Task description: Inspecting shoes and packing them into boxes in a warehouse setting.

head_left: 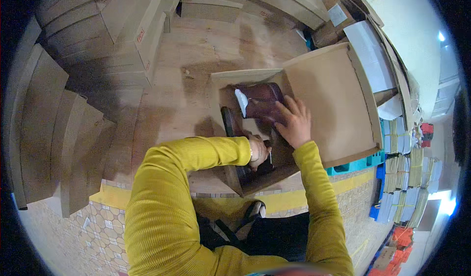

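An open cardboard box [252, 190] lies in front of me with its lid [326, 97] folded back to the right. Inside it, on the far side, a dark brown boot [260, 97] rests on its side with something white at one end. My right hand [295, 121] lies over this boot's near right part, its fingers stretched and a little apart. A second dark boot with a black sole [228, 121] is in the box's near left part. My left hand [257, 152] has its fingers curled on that boot; part of it is hidden under the hand and sleeve.
Closed cardboard boxes [117, 36] stand stacked at left and along the back of the wooden surface [169, 97]. Bundled paper stacks [402, 170] and a teal pallet [351, 165] are at right. Yellow tape [279, 200] runs along the tiled floor [88, 237].
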